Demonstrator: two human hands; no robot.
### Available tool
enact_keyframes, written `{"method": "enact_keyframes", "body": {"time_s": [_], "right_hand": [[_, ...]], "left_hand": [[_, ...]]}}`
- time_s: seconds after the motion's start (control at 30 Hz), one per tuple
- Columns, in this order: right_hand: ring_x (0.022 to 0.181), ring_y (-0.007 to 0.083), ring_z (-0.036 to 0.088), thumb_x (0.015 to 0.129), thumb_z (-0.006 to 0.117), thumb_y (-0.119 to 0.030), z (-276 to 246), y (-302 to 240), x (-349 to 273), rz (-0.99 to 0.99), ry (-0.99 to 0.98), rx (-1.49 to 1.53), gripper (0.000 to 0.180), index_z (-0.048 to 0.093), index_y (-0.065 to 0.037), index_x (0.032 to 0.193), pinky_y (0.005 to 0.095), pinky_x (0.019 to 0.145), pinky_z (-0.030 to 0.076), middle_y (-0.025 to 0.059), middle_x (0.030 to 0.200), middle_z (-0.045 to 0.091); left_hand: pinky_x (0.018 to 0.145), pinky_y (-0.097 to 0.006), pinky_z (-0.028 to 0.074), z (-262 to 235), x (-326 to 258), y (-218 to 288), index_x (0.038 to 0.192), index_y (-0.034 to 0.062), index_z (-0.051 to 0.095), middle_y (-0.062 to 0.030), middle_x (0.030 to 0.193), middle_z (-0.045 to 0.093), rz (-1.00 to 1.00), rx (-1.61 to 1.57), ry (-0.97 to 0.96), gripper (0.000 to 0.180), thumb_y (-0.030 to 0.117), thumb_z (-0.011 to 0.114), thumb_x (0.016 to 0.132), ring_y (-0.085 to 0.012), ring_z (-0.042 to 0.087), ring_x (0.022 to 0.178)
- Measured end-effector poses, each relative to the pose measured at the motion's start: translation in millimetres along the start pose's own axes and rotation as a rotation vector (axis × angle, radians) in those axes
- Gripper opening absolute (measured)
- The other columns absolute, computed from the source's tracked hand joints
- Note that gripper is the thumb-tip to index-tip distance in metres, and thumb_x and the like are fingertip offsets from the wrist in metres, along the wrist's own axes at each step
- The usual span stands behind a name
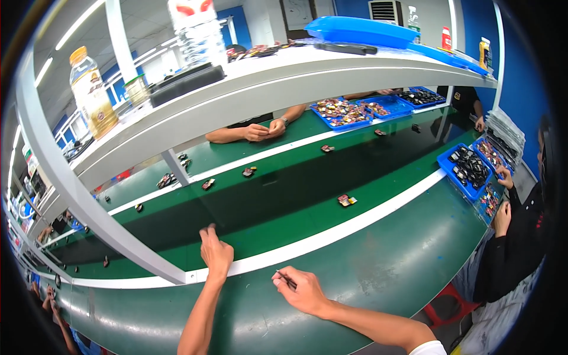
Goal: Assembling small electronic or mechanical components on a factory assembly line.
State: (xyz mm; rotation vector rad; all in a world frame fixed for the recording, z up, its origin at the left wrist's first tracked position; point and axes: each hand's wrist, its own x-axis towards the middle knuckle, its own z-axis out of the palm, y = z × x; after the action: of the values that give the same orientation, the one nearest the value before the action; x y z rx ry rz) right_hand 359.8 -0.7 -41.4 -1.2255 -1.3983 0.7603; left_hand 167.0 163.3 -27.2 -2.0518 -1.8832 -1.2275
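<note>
My left hand (215,250) reaches forward over the white rail onto the dark green conveyor belt (284,195), fingers pinched together at the tip; what it pinches is too small to tell. My right hand (303,289) rests on the near green bench surface (378,266) and grips a thin dark tool (285,278) pointing left. A small red and yellow part (347,200) lies on the belt, well ahead of my right hand.
Several small parts dot the far belt lane. Blue trays (467,168) of parts sit at right beside a person in black (520,236). Another person's hands (266,129) work across the belt. A white shelf (284,77) overhead carries bottles and a blue tray.
</note>
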Motion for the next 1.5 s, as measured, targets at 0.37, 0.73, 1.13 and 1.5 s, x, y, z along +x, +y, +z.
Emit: {"method": "enact_keyframes", "body": {"time_s": [0.37, 0.73, 1.13, 1.5], "right_hand": [[0.070, 0.0282, 0.069, 0.094, 0.065, -0.016, -6.0, -1.9, -2.3, -0.055, -0.063, -0.125, 0.011, 0.066, -0.007, 0.100, 0.0387, 0.063, 0.054, 0.0090, 0.083, 0.072], [0.075, 0.0401, 0.066, 0.091, 0.063, -0.010, -11.5, 1.7, -3.5, -0.041, -0.124, -0.185, 0.013, 0.063, 0.001, 0.097, 0.0472, 0.063, 0.052, 0.0164, 0.084, 0.069], [0.052, 0.0260, 0.066, 0.099, 0.064, -0.022, -9.0, 1.6, -4.5, -0.100, -0.036, -0.032, 0.025, 0.064, -0.006, 0.079, 0.0380, 0.050, 0.050, 0.0060, 0.060, 0.065], [0.049, 0.0175, 0.063, 0.108, 0.048, -0.032, -28.8, -6.7, 7.5, 0.294, 0.086, 0.393, 0.056, 0.063, 0.002, 0.067, 0.0282, 0.044, 0.045, 0.0106, 0.058, 0.063]], "left_hand": [[0.053, -0.032, 0.059, 92.7, 79.0, 180.9, 0.107, -0.0001, 0.071, -0.0114, 0.094, 0.073, 0.179, -0.548, -1.085, 0.024, 0.016, 0.064, 0.091, -0.0171, 0.071, 0.069], [0.059, -0.032, 0.059, 174.0, 45.1, 249.7, 0.094, 0.0066, 0.074, -0.0085, 0.087, 0.074, 0.356, -0.230, -1.019, 0.017, 0.021, 0.074, 0.085, -0.0190, 0.071, 0.070], [0.046, -0.026, 0.047, 60.6, 61.5, 166.1, 0.098, -0.0042, 0.063, -0.0089, 0.082, 0.067, -0.154, -0.880, -1.083, 0.017, 0.013, 0.065, 0.097, -0.0133, 0.063, 0.059], [0.047, -0.025, 0.052, -68.0, -98.4, 30.8, 0.116, -0.0085, 0.063, -0.0141, 0.088, 0.070, -0.632, -1.151, -0.542, 0.023, 0.006, 0.060, 0.099, -0.0178, 0.068, 0.063]]}}
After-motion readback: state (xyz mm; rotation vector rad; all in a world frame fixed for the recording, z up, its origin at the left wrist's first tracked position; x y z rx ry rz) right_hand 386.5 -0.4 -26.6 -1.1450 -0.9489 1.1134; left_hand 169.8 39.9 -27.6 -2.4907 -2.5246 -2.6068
